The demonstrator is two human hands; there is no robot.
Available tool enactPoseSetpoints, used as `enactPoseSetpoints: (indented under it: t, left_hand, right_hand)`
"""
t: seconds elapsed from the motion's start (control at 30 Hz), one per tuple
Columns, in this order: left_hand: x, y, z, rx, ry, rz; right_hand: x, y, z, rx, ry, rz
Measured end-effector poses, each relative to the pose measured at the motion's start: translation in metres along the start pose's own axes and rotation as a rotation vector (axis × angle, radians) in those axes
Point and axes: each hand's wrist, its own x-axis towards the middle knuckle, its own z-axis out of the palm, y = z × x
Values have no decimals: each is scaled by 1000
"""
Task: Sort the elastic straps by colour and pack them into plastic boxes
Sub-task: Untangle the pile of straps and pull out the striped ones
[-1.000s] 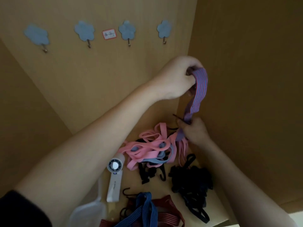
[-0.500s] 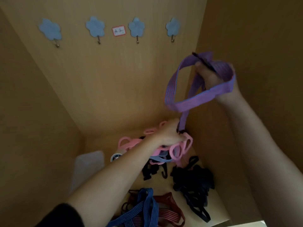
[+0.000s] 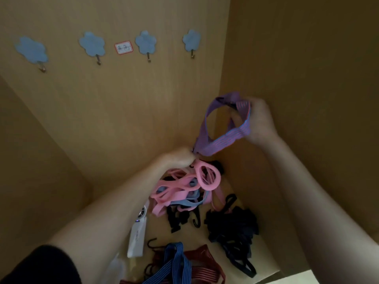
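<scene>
right hand (image 3: 260, 121) gripping the looped purple strap (image 3: 223, 141), left hand (image 3: 179, 158) pinching its end, i'd fold it evenly, clear of the pink straps (image 3: 208, 187).

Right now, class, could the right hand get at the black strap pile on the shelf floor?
Probably, once freed: the right hand grips the purple strap, but the black strap pile lies uncovered beside its forearm, with nothing in between.

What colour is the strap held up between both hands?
Purple elastic strap with fine lengthwise stripes; head view.
</scene>
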Motion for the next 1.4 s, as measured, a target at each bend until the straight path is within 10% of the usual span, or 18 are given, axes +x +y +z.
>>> enactPoseSetpoints:
  t: [0.33,0.93,1.4]
  left_hand:
    - [-8,-10,14,578,-42,11]
    - [-154,-27,-27,-299,-19,196]
    - [-251,-125,88,105,7,-213]
  right_hand:
    - [-30,43,24,-192,-150,199]
    - [-130,-8,53,-263,-516,-7]
    - [-286,24,105,-235,-903,182]
